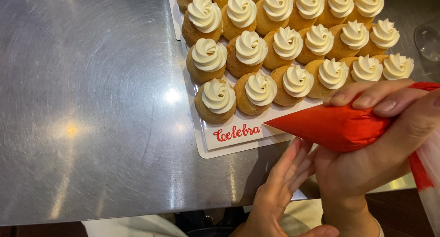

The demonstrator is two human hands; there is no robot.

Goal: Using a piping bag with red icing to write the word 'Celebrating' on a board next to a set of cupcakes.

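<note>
Head view, itemised from the white tray [238,147] as landmark.

1. Piping bag [337,127]: red, cone-shaped, full and taut, lying almost level just off the tray's near right corner, its tip aimed left at the tray's bare printed front margin. A clear, red-edged tail trails off at the right edge of the picture.
2. Right hand [380,145]: clenched around the bag's wide end, fingers over the top, thumb beneath.
3. Left hand [284,186]: below the tray's near edge, fingers straight and released, their tips brushing the underside of the bag (gripping nothing).
4. Cream puffs [256,49]: golden shells in tight rows filling the tray, each capped with a white swirl; the nearest puff [215,102] sits at the front left corner.
5. Bench [87,108]: brushed steel, under the tray and spreading left of it.

Handling note: squeeze from the back of the bag with your right hand, let your left only steady the tip, and hold the tip upright over a swirl's centre.
</note>
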